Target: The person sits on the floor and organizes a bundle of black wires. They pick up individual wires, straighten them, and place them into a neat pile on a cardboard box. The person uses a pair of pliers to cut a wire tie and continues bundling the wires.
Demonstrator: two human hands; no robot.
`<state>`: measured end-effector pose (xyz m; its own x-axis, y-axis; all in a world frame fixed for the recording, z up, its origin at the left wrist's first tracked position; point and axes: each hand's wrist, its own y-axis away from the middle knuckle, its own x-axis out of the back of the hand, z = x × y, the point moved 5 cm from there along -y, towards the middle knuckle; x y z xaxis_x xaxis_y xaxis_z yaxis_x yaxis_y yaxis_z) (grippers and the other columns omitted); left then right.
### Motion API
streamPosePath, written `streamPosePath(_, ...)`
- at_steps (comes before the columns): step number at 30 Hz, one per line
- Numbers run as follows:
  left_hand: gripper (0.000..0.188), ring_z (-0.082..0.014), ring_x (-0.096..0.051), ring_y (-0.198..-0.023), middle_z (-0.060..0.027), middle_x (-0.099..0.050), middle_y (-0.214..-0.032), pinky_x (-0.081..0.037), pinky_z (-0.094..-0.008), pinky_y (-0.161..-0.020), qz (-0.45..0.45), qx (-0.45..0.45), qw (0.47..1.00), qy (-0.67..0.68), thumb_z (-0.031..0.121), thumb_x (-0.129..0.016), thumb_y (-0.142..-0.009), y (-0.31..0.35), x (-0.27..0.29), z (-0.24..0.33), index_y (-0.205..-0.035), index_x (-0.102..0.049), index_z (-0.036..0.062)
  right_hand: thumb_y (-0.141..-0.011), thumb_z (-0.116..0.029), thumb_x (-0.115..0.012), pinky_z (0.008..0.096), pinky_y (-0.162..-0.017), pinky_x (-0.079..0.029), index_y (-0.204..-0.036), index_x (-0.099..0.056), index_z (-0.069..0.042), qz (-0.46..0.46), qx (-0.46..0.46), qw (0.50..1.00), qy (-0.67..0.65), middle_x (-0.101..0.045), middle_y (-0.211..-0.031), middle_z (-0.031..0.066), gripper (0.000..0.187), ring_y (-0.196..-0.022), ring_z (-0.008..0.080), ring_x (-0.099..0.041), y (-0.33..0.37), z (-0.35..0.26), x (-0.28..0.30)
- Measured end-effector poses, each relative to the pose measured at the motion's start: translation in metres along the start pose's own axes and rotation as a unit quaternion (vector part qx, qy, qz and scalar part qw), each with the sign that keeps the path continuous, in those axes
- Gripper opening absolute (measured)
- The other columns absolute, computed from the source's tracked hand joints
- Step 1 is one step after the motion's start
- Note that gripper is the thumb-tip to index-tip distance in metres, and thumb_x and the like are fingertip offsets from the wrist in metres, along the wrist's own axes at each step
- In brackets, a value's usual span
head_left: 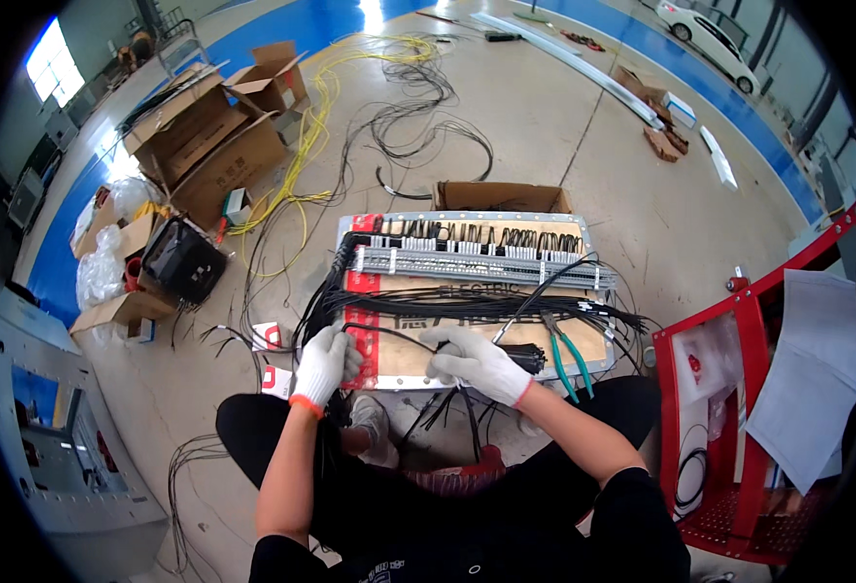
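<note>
White knitted gloves cover both hands. My left hand (326, 364) is closed at the board's near left corner, and a thin black wire (389, 332) runs from it to my right hand (475, 361), whose fingers are closed on the wire. In front of them a cardboard-covered board (428, 372) carries a row of terminals with slotted grey trunking (477, 264). A thick bundle of black wires (428, 303) crosses the board and bends down its left side. Right of my right hand lie black cable ties (525, 358) and pliers with teal handles (569, 355).
Cardboard boxes (205, 136) and a black bag (183, 260) stand on the left, near tangled yellow cable (321, 117). A red metal rack (666, 389) with paper sheets (805, 379) is close on the right. A grey cabinet (59, 466) stands at lower left.
</note>
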<state>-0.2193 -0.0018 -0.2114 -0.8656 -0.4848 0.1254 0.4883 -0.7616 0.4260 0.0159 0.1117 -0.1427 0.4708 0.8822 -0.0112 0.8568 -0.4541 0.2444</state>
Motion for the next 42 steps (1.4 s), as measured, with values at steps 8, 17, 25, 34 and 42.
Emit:
streamPosePath(8, 0.018, -0.0088, -0.052, -0.051, -0.0056, -0.064, -0.072, -0.042, -0.0232, -0.047, 0.035, -0.031, 0.997, 0.058, 0.012, -0.044, -0.103, -0.007, 0.009, -0.011, -0.096, -0.057, 0.0026, -0.091, -0.020, -0.059, 0.0448, -0.074, -0.053, -0.120, -0.060, -0.009, 0.146, 0.161, 0.919, 0.330, -0.069, -0.083, 0.0213, 0.031, -0.079, 0.0392, -0.068, -0.042, 0.014, -0.027)
streamPosePath(17, 0.023, -0.0098, -0.055, -0.056, -0.0063, -0.068, -0.071, -0.045, -0.0268, -0.055, -0.107, -0.185, 0.972, -0.102, 0.018, -0.052, -0.100, 0.045, -0.023, 0.034, -0.103, -0.066, 0.0002, -0.097, -0.022, -0.055, 0.0432, -0.070, -0.054, -0.112, -0.065, -0.008, 0.096, 0.227, 0.901, 0.357, -0.069, -0.087, 0.0172, 0.024, -0.079, 0.0339, -0.068, -0.039, -0.035, -0.056)
streamPosePath(25, 0.023, -0.0321, -0.069, -0.073, -0.0142, -0.068, -0.072, -0.051, -0.0412, -0.066, -0.025, -0.333, 0.878, -0.344, 0.023, -0.054, -0.097, 0.053, -0.030, 0.047, -0.097, -0.068, 0.0054, -0.093, -0.026, -0.055, 0.0470, -0.062, -0.052, -0.091, -0.069, -0.006, 0.137, 0.263, 0.879, 0.372, -0.066, -0.071, 0.0196, 0.024, -0.066, 0.0371, -0.067, -0.040, -0.020, -0.052)
streamPosePath(34, 0.020, -0.0356, -0.067, -0.072, -0.0152, -0.069, -0.077, -0.051, -0.0464, -0.064, 0.023, -0.311, 0.882, -0.353, 0.029, -0.060, -0.094, 0.056, -0.007, 0.046, -0.098, -0.070, 0.0121, -0.092, -0.026, -0.058, 0.0432, -0.067, -0.053, -0.093, -0.071, -0.003, 0.180, 0.186, 0.887, 0.382, -0.069, -0.080, 0.0189, 0.026, -0.071, 0.0351, -0.068, -0.022, -0.014, -0.023)
streamPosePath(42, 0.009, -0.0348, -0.066, -0.073, -0.0133, -0.068, -0.082, -0.051, -0.0458, -0.063, 0.081, -0.440, 0.795, -0.409, 0.021, -0.062, -0.090, 0.062, -0.014, 0.053, -0.094, -0.066, 0.0135, -0.090, -0.024, -0.058, 0.0478, -0.063, -0.053, -0.084, -0.063, -0.008, 0.012, 0.142, 0.707, 0.692, -0.066, -0.073, 0.0174, 0.019, -0.070, 0.0372, -0.068, 0.011, -0.035, -0.057)
